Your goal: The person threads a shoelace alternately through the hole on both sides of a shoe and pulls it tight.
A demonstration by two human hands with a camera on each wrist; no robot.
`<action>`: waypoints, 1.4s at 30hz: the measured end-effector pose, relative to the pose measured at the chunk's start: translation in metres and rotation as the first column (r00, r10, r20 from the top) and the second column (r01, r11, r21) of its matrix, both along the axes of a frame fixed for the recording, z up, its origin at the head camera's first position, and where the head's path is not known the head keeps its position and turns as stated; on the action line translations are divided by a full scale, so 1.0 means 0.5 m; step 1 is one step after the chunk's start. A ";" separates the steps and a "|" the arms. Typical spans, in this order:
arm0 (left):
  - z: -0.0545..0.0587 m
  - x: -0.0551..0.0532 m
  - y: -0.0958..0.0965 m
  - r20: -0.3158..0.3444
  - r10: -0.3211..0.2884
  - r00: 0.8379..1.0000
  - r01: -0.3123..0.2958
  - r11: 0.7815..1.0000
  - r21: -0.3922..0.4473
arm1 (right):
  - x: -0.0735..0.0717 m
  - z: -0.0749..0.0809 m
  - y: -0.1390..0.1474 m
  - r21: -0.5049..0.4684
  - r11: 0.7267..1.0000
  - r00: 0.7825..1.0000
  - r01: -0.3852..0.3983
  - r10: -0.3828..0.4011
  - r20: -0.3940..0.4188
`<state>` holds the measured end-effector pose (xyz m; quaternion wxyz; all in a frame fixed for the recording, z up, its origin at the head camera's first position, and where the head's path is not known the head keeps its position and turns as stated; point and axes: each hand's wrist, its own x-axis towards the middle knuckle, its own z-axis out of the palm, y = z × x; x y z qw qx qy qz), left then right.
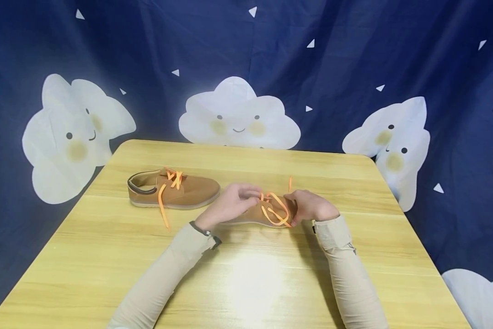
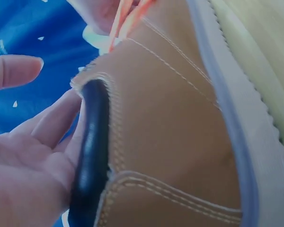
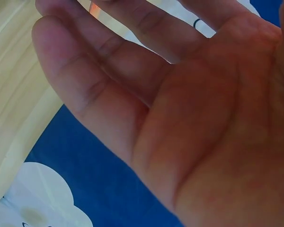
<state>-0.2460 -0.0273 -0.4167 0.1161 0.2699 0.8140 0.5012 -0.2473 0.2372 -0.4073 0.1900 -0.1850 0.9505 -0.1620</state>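
Both hands work at a brown low shoe (image 1: 250, 216) with orange laces (image 1: 277, 209) in the head view. My left hand (image 1: 233, 201) lies at its left part. In the left wrist view that hand's thumb (image 2: 16, 72) stands straight, off the leather, while the fingers pass behind the dark padded collar (image 2: 90, 151); their tips are hidden. My right hand (image 1: 311, 205) grips the shoe's right end, its fingers bent around it. The right wrist view shows only that palm (image 3: 199, 113) and loosely bent fingers, with a speck of orange lace beyond them.
A matching brown shoe (image 1: 195, 192) stands to the left, toe toward the right, one orange lace end (image 1: 162, 208) hanging onto the table. The light wooden table (image 1: 246, 283) ends at a dark blue curtain (image 1: 246, 41) with white clouds.
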 end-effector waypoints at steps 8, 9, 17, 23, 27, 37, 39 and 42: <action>0.013 -0.003 -0.006 0.173 -0.007 0.985 -0.030 0.977 0.210 | 0.001 0.001 -0.002 0.019 1.000 1.000 0.002 -0.002 -0.006; 0.014 -0.003 -0.007 0.191 -0.018 0.982 -0.027 0.972 0.232 | 0.001 0.001 -0.002 0.021 1.000 1.000 0.005 -0.005 -0.006; 0.031 0.001 -0.014 0.287 -0.082 0.954 -0.066 0.879 0.473 | 0.002 0.000 -0.005 0.040 0.999 1.000 0.022 -0.022 0.000; 0.063 0.007 -0.026 0.288 -0.169 0.943 -0.072 0.739 0.670 | 0.001 0.002 -0.003 0.040 0.999 1.000 0.005 -0.005 -0.006; 0.080 0.015 -0.032 0.250 -0.222 0.943 -0.034 0.679 0.733 | 0.001 0.001 -0.001 0.028 1.000 1.000 -0.003 0.004 -0.005; 0.094 0.021 -0.048 0.143 -0.196 0.970 -0.002 0.584 0.811 | 0.000 0.000 -0.001 0.020 1.000 1.000 0.000 0.000 -0.017; 0.090 0.012 -0.053 0.139 -0.166 0.976 -0.015 0.587 0.810 | 0.000 -0.001 -0.003 0.017 1.000 1.000 0.006 -0.006 -0.015; 0.074 -0.010 -0.063 0.144 -0.080 0.986 -0.061 0.639 0.767 | 0.000 -0.002 -0.005 0.014 1.000 1.000 0.011 -0.011 -0.012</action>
